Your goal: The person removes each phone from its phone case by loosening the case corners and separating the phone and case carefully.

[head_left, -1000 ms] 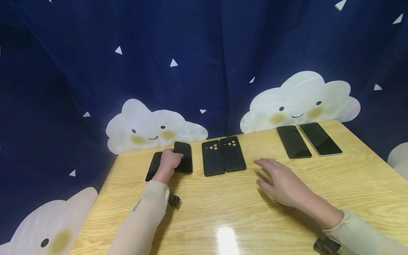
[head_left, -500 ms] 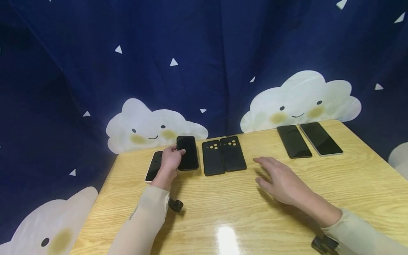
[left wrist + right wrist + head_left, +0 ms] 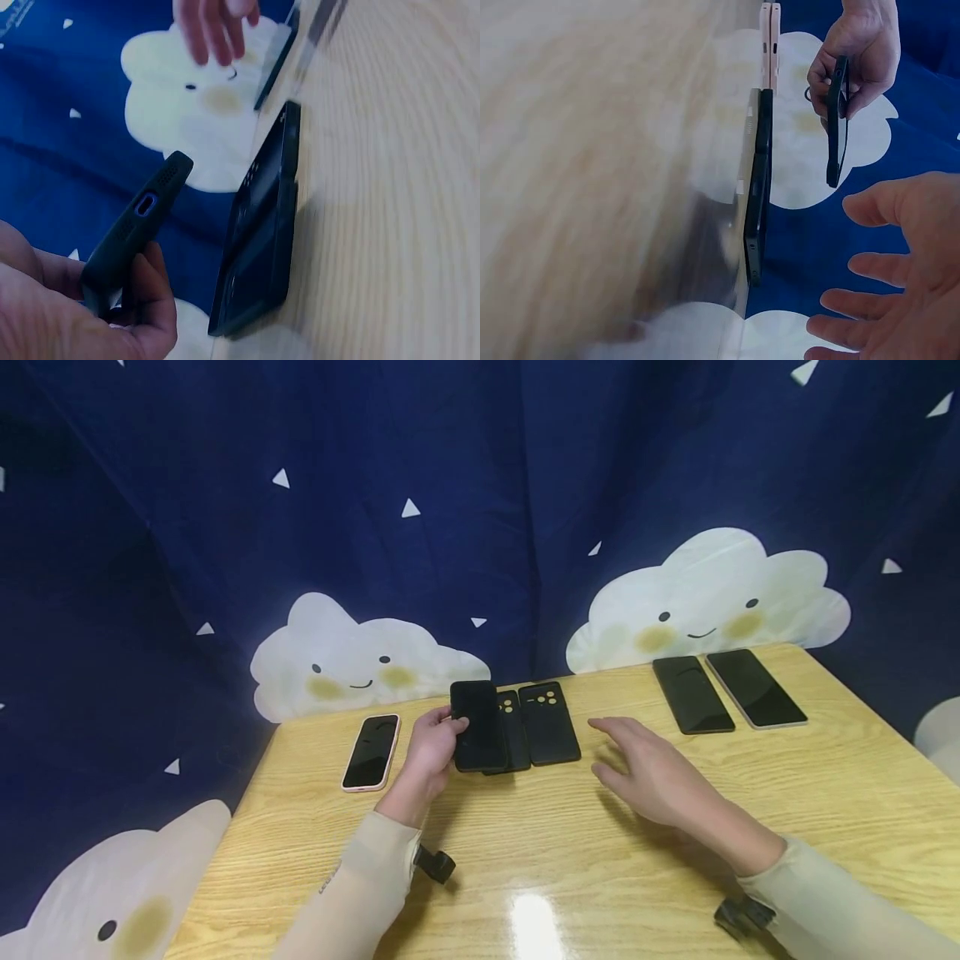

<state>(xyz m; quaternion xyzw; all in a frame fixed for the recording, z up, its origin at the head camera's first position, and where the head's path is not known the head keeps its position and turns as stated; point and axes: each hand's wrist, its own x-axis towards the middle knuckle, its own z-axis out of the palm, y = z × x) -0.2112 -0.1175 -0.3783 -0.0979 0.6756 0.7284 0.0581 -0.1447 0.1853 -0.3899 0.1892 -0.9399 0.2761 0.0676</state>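
Wooden table (image 3: 570, 852), blue curtain (image 3: 465, 460) behind: phone held by one edge

Left hand (image 3: 432, 747) grips the dark cased phone (image 3: 482, 731) along one side, raised above the left black case (image 3: 516, 739) without touching it. Judged risk: this one-sided hold could let the phone tilt, slip and knock that case askew. Right hand (image 3: 652, 777), fingers extended, holds nothing, right of the second black case (image 3: 551, 731). Pink-edged phone (image 3: 371, 752) lies farther left.

Indoors, kind unclear — cloud-print curtain (image 3: 465, 552), table (image 3: 600, 885)
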